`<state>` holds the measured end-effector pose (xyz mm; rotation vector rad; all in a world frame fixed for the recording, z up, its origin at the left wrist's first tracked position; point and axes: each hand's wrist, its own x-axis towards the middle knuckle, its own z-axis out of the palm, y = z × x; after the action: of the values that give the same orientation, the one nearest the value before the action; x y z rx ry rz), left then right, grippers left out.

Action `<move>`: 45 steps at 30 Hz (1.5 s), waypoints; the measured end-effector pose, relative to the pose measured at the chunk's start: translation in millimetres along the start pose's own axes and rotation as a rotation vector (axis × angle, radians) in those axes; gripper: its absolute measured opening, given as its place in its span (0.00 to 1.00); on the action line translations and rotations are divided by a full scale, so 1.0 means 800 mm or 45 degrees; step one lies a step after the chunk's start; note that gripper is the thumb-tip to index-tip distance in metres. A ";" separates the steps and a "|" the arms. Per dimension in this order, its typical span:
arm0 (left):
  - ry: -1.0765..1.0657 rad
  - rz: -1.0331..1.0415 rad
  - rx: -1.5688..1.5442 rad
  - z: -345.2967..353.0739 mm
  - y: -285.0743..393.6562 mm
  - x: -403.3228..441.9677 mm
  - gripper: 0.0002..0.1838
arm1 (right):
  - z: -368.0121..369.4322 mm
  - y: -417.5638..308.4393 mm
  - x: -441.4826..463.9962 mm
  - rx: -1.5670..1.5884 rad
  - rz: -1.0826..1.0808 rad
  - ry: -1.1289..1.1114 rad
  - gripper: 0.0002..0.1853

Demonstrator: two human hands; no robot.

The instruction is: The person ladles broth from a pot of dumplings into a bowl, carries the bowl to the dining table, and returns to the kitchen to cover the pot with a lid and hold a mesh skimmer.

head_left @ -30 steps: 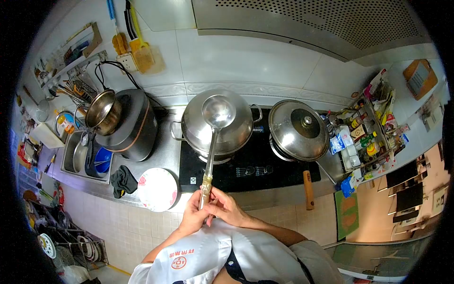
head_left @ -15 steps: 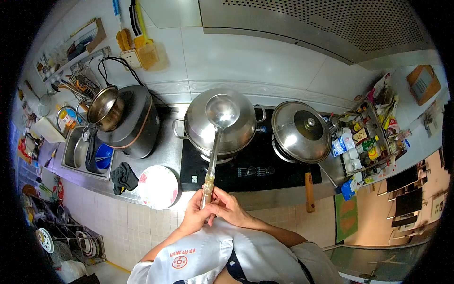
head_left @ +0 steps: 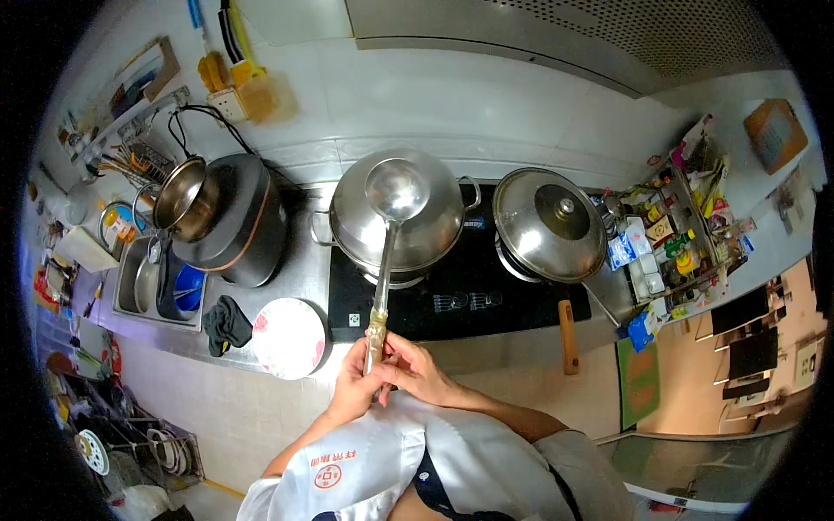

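A long metal ladle (head_left: 388, 252) points away from me, its round bowl over the domed steel lid of a two-handled pot (head_left: 347, 213) on the left side of the black cooktop (head_left: 512, 317). My left hand (head_left: 354, 382) is wrapped round the ladle's handle end near my apron. Beside it, my right hand (head_left: 417, 372) also grips the handle, its thumb across the front. Right of the pot stands a lidded wok (head_left: 521, 221) with a wooden handle (head_left: 568, 337). A white plate (head_left: 289, 339) lies left of my hands.
Left of the cooktop are a dark cloth (head_left: 228, 325), a black cooker (head_left: 248, 226) with a small steel pan (head_left: 181, 198) on it, and a sink (head_left: 139, 278). Bottles and packets fill a rack (head_left: 695, 252) at the right. A range hood (head_left: 556, 43) hangs above.
The view has shifted slightly, so the counter items sit a little differently in the frame. Both hands keep the same hold on the ladle, whose bowl stays over the pot lid.
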<state>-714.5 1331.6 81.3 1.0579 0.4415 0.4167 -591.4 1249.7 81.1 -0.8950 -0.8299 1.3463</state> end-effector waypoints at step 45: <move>-0.021 0.019 0.006 -0.004 -0.003 0.000 0.17 | -0.002 0.004 0.003 -0.038 0.000 0.004 0.24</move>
<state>-715.8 1333.4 78.0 1.0691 0.4201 0.4202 -591.3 1252.5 77.4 -0.9201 -0.8499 1.3353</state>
